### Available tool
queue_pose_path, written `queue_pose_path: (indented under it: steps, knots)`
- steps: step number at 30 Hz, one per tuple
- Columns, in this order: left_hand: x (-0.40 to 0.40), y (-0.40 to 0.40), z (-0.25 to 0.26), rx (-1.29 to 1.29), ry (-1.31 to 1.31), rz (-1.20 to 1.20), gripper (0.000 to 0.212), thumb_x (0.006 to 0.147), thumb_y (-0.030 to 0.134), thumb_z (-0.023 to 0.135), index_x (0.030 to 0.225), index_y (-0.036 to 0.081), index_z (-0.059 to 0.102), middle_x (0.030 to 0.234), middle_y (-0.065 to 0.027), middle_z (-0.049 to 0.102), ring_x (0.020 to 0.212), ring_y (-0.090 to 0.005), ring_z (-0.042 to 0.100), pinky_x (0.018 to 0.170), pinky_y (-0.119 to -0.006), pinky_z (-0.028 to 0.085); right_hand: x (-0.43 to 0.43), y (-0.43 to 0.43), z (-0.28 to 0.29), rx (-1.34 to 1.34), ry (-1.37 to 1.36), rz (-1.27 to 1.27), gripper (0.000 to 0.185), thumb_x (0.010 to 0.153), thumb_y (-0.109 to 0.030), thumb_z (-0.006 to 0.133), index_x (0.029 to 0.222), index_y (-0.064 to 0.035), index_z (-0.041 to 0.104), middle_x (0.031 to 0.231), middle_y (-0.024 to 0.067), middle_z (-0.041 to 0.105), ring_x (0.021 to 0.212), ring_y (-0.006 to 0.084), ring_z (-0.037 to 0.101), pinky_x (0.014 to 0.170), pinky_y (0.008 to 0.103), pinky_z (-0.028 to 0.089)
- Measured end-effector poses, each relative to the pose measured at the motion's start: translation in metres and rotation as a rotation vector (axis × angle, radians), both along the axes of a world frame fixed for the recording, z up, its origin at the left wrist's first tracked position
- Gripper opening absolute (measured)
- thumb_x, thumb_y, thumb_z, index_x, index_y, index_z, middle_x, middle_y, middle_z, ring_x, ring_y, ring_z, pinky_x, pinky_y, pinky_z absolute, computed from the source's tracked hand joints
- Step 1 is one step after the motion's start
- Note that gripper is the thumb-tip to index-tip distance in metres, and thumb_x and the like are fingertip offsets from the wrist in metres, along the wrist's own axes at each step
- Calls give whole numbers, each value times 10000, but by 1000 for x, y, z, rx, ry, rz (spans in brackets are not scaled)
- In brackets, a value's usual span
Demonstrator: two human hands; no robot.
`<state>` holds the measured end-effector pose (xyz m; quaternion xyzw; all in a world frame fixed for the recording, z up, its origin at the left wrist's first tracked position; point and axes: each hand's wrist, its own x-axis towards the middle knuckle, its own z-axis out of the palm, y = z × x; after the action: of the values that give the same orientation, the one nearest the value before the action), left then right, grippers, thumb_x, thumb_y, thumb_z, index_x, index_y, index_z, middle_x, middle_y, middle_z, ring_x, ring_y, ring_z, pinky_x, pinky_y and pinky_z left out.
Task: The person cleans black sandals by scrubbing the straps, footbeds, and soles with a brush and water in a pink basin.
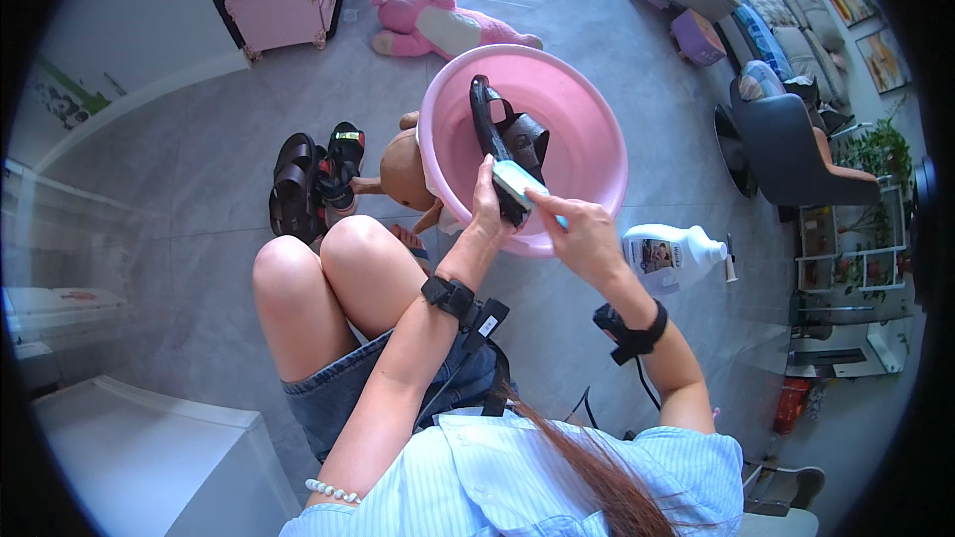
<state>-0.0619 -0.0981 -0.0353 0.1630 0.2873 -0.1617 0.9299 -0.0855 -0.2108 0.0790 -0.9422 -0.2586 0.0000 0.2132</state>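
Observation:
My left hand [489, 203] grips the near end of a dark sandal [489, 123], which is tilted on its side over a pink plastic basin [604, 108]. The sandal's wide straps face right and its surface looks wet. In my right hand [580, 233] is a light-blue scrubbing brush [520, 177], held by its handle. The brush head lies against the near part of the sandal, so the contact is partly hidden. Both hands are above the basin's near rim.
Left of the basin are another dark sandal [293, 183], a black sporty sandal [345, 156] and a brown rounded stool [406, 168] with legs. A white detergent bottle [671, 253] is on the floor at right. A pink plush toy [451, 22] lies beyond the basin.

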Motion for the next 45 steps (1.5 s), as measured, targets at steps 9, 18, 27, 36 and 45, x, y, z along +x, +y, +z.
queue_pose_path:
  steps: [9,18,27,36,45]
  knots:
    - [8,-3,-27,-92,-92,108,564,839,610,276,1105,168,503,1012,-40,559,914,-200,557,722,-374,479,32,37,-39,-35,-107,-51,312,789,-109,534,1072,-218,602,698,179,588,628,324,594,568,418,456]
    - [4,-12,-9,31,-21,87,656,824,657,235,1118,119,467,964,-77,538,817,-213,563,682,-370,487,9,23,-37,-120,-102,-65,321,803,-104,506,1108,-178,575,638,176,570,597,340,578,553,436,446]
    - [3,-6,-15,-66,-126,153,733,780,716,270,1162,117,450,1032,-84,527,902,-232,545,764,-401,477,15,35,-36,-124,-106,-46,280,808,-117,509,1069,-169,597,642,177,570,587,345,576,550,435,449]
    - [6,-14,-21,-42,-133,75,690,773,707,327,1113,130,498,881,-33,591,736,-158,592,545,-301,494,50,49,-35,-213,-110,-36,263,805,-123,480,1030,-167,609,691,170,598,651,331,606,583,432,480]
    - [4,-7,-18,55,-63,124,644,827,662,213,1110,164,507,884,-32,596,718,-169,584,481,-327,463,48,50,-26,-211,-60,8,254,819,-127,488,1034,-173,615,694,179,597,648,331,606,600,430,478]
